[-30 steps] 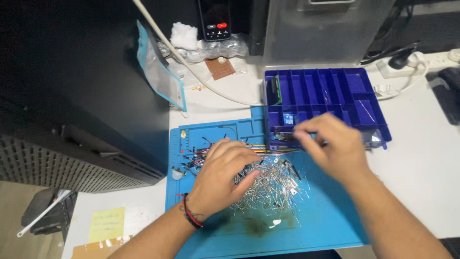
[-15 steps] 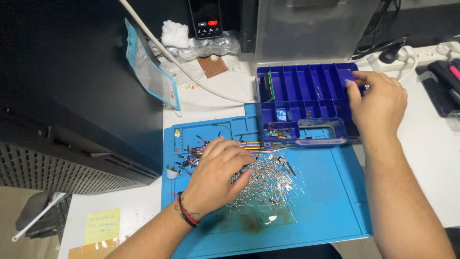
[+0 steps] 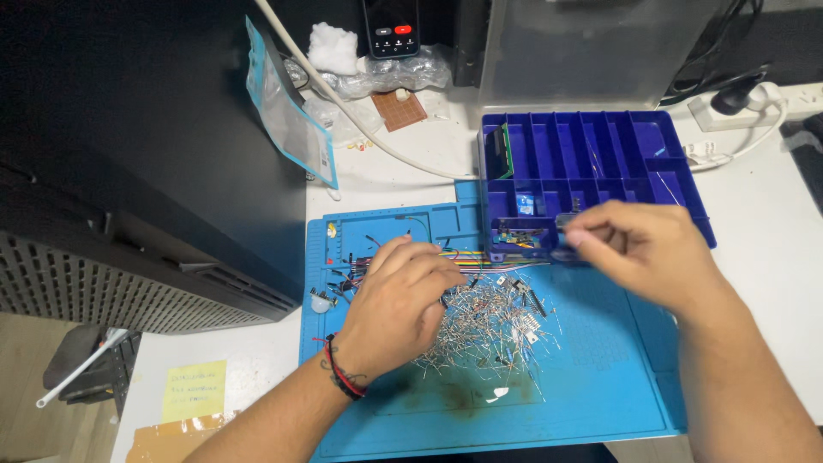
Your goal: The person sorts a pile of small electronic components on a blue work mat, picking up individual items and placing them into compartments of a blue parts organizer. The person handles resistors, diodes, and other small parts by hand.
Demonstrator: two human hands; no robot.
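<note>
Blue silicone work mat (image 3: 591, 403) on the white counter (image 3: 763, 214). Left hand (image 3: 399, 304) lies palm-down, fingers loosely curled, on a heap of thin wire-legged electronic parts (image 3: 489, 326) at mat centre. Right hand (image 3: 647, 253) hovers just beyond the heap — fingertips pinched together on something small, too blurred to tell. Behind it, touching the mat's far edge — a dark blue plastic compartment tray (image 3: 600, 150), its clear lid (image 3: 591, 51) upright.

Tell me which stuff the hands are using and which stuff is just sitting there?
Being used: left hand on the pile of wire-legged parts; right hand at the blue compartment box; blue mat.

Just lying about: phone, yellow note, power strip, plastic bag.
</note>
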